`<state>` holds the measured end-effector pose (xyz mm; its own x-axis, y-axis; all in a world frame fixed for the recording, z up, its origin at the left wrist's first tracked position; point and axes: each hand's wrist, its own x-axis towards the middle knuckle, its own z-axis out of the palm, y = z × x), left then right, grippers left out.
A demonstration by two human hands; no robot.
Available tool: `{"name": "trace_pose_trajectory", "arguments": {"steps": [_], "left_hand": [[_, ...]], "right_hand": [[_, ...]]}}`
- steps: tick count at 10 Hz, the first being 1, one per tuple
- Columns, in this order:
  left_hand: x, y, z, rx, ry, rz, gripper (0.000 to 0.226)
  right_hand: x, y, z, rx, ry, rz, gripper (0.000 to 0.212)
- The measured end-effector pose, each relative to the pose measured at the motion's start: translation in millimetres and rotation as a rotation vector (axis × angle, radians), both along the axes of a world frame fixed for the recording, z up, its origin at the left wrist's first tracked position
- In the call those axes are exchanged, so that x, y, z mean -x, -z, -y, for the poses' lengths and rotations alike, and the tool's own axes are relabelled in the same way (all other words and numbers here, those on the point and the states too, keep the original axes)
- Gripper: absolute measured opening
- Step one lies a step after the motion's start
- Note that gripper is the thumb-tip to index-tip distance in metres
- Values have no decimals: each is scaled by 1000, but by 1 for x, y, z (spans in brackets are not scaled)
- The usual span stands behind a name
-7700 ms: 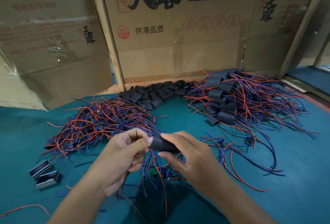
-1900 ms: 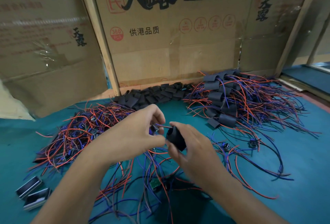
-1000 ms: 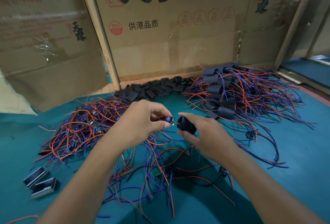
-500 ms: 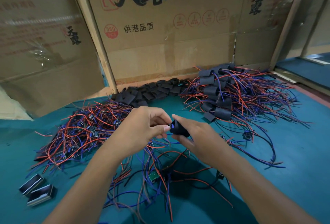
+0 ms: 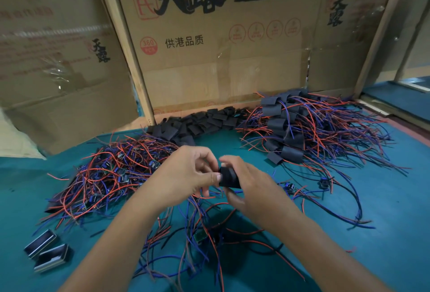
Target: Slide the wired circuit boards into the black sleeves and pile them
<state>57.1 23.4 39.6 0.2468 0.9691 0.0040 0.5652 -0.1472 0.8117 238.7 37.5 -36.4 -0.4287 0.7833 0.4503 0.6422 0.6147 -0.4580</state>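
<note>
While printed brown cardboard boxes [image 5: 209,42] wall off everything beyond hands, teal felt tabletop [image 5: 384,210] runs out of frame on both sides. Finished pile of sleeved boards with red and blue wires [image 5: 300,128] beyond right hand; tangled heap of bare wired boards [image 5: 111,173] beyond left hand; loose flat black sleeves [image 5: 193,124] between heaps. Right hand [image 5: 253,189] grips black tubular sleeve [image 5: 229,177]. Left hand [image 5: 186,175] pinches at sleeve mouth, hands touching. Board itself hidden behind fingers; how far inserted, cannot tell. Wires trail below hands.
</note>
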Motion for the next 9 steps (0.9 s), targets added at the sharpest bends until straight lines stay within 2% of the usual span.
{"name": "trace_pose_trajectory", "arguments": {"steps": [1,2,3,4,5,6,7,8,9], "left_hand": [[-1,-1,0,24,-3,46,9],[-1,0,0,47,-11,61,13],[6,-3,-1,-51,-81,-99,19],[18,-20,1,-274,-201,-148,18],[30,-42,11,-419,-256,-46,14],[41,-58,23,-502,-286,13,20],[54,-66,29,-546,-376,94,32],[61,-73,31,-634,-410,232,34],[75,-78,27,-689,-471,296,38]], "right_hand": [[5,-5,4,60,42,-60,26],[5,-7,6,-47,64,13,18],[0,-9,2,-150,77,41,18],[-17,-13,-11,-124,153,-81,21],[-37,-19,-31,-96,274,-104,33],[-53,-35,-69,-43,367,16,43],[-70,-75,-119,-103,520,196,38],[-84,-114,-165,-74,649,286,42],[-96,-144,-183,-21,692,268,62]]}}
